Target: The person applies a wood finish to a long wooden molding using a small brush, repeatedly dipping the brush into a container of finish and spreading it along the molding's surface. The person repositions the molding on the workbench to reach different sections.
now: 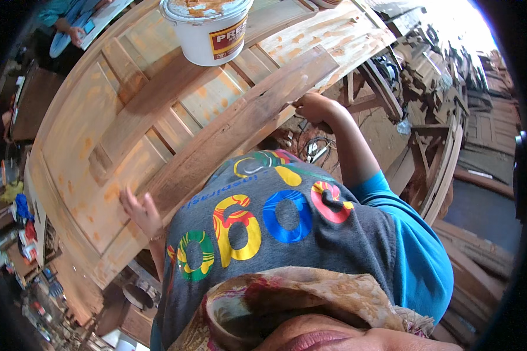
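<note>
A large panelled wooden door lies flat in front of me, its surface patched with orange filler. My left hand rests on the door's near edge with fingers spread and nothing in it. My right hand is curled around the door's near edge further right, fingers closed against the dark stile. Whether it also holds something small is hidden. A white plastic bucket with brownish paste inside stands on the door at the far side.
Another person in a blue sleeve sits beyond the door at the top left. Stacked timber and wooden frames fill the right side. Tins and clutter line the left. Cables lie on the floor under the door.
</note>
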The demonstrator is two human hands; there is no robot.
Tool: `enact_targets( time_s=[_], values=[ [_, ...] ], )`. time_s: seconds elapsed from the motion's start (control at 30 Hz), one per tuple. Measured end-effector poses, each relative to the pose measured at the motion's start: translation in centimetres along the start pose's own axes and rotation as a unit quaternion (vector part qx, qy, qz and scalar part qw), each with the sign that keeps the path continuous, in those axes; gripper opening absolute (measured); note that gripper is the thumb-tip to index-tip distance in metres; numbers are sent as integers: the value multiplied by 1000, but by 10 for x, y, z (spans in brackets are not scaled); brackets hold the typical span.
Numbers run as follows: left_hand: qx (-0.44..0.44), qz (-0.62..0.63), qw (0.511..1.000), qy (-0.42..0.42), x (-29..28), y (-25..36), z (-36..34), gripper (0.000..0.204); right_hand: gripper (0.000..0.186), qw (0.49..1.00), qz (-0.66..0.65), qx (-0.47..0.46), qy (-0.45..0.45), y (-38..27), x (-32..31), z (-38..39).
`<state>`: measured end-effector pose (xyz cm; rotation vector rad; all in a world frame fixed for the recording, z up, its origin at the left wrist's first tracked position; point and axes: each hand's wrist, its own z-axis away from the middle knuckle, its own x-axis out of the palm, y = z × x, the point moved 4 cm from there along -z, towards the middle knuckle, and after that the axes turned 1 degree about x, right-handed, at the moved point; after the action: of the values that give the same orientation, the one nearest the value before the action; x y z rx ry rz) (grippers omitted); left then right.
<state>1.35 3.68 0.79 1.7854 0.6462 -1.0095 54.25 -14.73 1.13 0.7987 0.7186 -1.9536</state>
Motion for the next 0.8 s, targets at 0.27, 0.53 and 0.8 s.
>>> enact_targets(
  time_s=[0.27,0.53,0.8],
  values=[
    [367,-16,910,-192,151,300,-29,80,45,952,-296,-67,-37,37,-51,60],
    [515,93,806,-277,254,348,16,47,42,916,-393,-72,-29,103,-75,59],
    [395,84,911,-83,249,365,29,65,43,892,-387,-211,-98,109,-69,16]
  ],
)
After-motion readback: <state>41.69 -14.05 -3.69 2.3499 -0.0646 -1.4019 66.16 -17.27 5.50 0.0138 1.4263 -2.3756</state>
